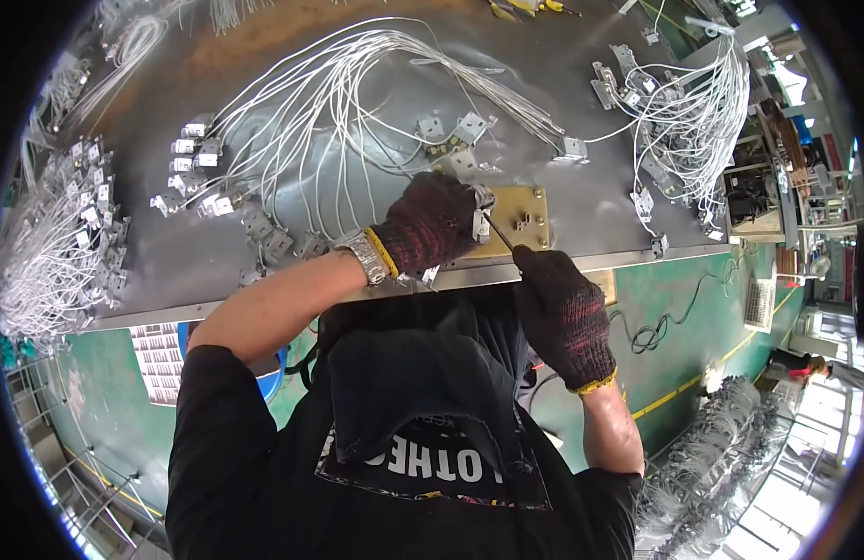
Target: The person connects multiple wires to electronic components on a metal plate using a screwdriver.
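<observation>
My left hand (430, 224), in a dark red-and-black knit glove with a yellow cuff, is closed on a small metal bracket (482, 222) at the table's near edge. The bracket sits at the left side of a brass-coloured plate (518, 203) with several pins and bolts on it. My right hand (564, 315), gloved alike, is wrapped round a tool with a thin dark shaft, which looks like a screwdriver (500, 231); its tip meets the bracket. The tool's handle is hidden in the glove. White wires (343, 84) with metal brackets on their ends arch across the table beyond my hands.
The metal table (544, 93) has a straight front edge. More wire bundles lie at the left (54, 247) and right (702, 121). Loose brackets (268, 235) lie left of my left hand. A black cable (651, 334) curls on the green floor; wire heaps (721, 448) stand lower right.
</observation>
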Available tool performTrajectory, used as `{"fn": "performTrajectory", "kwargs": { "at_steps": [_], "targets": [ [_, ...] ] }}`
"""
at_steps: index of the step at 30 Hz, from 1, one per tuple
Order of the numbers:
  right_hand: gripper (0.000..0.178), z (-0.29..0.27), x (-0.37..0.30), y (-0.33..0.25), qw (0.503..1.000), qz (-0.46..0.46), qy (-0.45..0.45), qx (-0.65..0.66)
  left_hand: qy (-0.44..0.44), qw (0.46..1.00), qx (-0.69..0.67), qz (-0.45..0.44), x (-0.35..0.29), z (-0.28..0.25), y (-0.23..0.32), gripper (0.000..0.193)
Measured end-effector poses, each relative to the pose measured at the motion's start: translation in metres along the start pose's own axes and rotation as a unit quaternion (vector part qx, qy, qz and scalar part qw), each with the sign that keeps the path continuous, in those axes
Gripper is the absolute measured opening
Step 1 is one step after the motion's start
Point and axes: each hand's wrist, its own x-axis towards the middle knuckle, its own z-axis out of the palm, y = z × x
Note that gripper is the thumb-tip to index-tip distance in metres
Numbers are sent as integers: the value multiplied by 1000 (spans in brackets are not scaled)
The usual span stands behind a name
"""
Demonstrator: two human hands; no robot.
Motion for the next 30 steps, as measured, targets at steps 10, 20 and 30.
{"fn": "performTrajectory", "kwargs": {
  "at_steps": [10,20,30],
  "targets": [
    [35,-5,5,-7,999,2,-33,-43,18,999,-27,-22,4,-3,-3,45],
    [33,12,4,-4,999,-17,23,17,28,999,-22,-39,5,3,-1,42],
    [32,13,0,0,999,-2,26,47,53,998,-1,-29,-1,12,0,40]
  ]
}}
